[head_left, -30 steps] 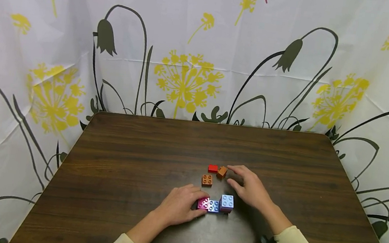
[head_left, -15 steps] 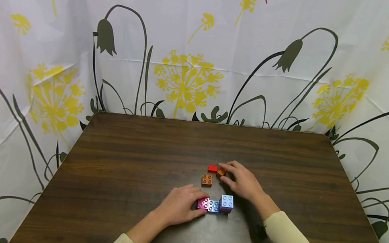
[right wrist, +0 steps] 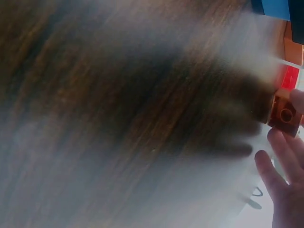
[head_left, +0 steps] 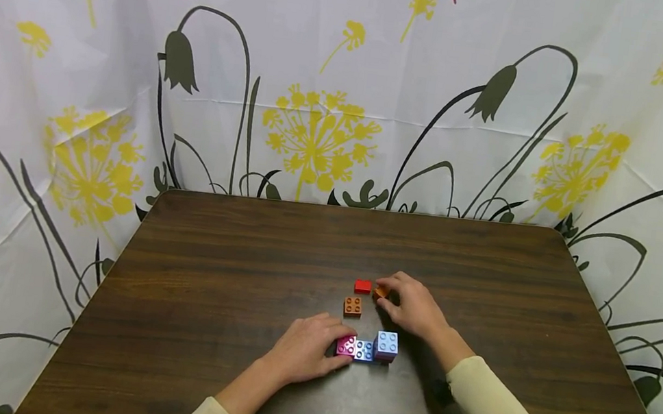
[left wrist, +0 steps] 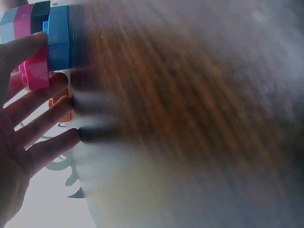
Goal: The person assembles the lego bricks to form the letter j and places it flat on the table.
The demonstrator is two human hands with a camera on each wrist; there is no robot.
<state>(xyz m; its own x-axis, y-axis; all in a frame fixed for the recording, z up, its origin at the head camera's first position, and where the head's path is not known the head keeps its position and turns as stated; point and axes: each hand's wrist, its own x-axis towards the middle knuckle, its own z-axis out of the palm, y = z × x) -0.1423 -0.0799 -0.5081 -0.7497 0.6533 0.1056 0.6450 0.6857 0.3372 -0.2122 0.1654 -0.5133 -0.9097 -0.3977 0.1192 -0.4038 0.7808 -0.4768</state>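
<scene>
My left hand (head_left: 303,347) grips the pink brick (head_left: 345,345) at the left end of a low row of toy building bricks. Thumb and fingers lie on either side of it, as the left wrist view also shows. Beside the pink brick, a flat blue stretch with studs (head_left: 364,350) leads to a taller stack topped by a light blue brick (head_left: 387,344). Farther back, my right hand (head_left: 415,307) pinches an orange brick (right wrist: 283,114) between thumb and fingers. That brick is tipped, its hollow underside facing the right wrist camera. In the head view, fingers partly cover it.
A red brick (head_left: 362,286) lies just left of the pinched one. Another orange brick (head_left: 353,307), studs up, sits between it and the row. The brown wooden table (head_left: 226,256) ends at a flowered curtain (head_left: 339,42).
My right hand has moved left onto the tipped orange brick and taken hold of it, and that brick has shifted slightly right. The left hand and the row have stayed put.
</scene>
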